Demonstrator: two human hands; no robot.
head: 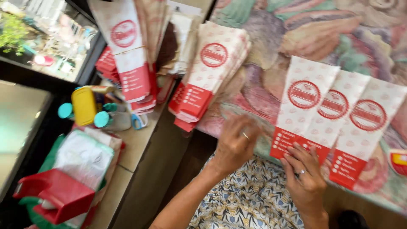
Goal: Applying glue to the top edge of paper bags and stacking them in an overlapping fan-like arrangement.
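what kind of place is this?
Probably a small food shop's packing counter: stacks of printed paper bags, three more fanned on the patterned tablecloth under the right hand, plus a glass display case.

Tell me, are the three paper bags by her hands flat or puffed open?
Flat. The three white-and-red paper bags lie pressed on the flowery tablecloth, overlapping like a fan. The right hand rests on their lower ends.
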